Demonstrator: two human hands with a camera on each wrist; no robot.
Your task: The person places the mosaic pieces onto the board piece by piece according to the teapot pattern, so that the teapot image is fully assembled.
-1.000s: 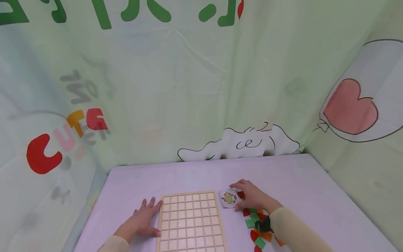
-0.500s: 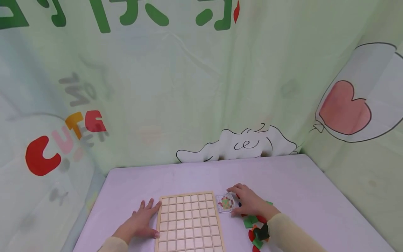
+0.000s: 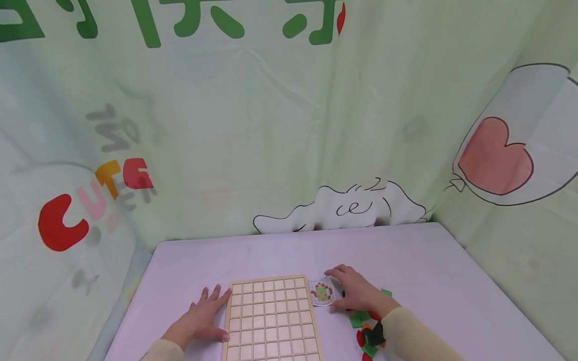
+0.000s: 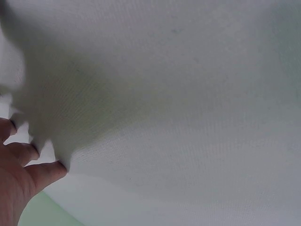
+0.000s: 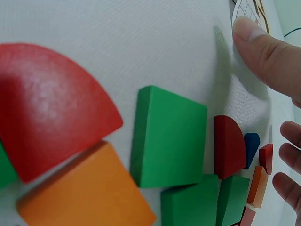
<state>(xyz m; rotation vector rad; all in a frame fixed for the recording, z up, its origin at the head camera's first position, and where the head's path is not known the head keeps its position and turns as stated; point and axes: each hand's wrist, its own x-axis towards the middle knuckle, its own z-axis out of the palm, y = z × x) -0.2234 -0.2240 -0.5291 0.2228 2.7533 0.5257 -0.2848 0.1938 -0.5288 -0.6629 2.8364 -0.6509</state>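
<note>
A wooden grid board (image 3: 271, 307) lies on the table, with bare square cells. My left hand (image 3: 205, 316) rests at its left edge, fingers spread, the fingertips and thumb right at the frame. In the left wrist view, that hand's fingers (image 4: 44, 175) show over pale cloth. Against the board's right side lies a small pattern card (image 3: 322, 293), printed with a red, green and orange figure and slightly buckled. My right hand (image 3: 358, 292) holds it by the right side, thumb at the near corner and index finger at the far one. The right wrist view catches the thumb (image 5: 263, 56) on the card's edge.
Under and beside my right forearm lie several coloured blocks: a red quarter-round (image 5: 56, 108), a green square (image 5: 171, 139), an orange block (image 5: 91, 188) and a dark blue piece (image 5: 251, 149). A pale cloth covers the table (image 3: 217, 258); printed curtains (image 3: 280, 125) stand around it.
My right hand has slid the card left and slightly nearer, up to the board's side. My left hand stays at the board's left edge. The head view has shifted slightly.
</note>
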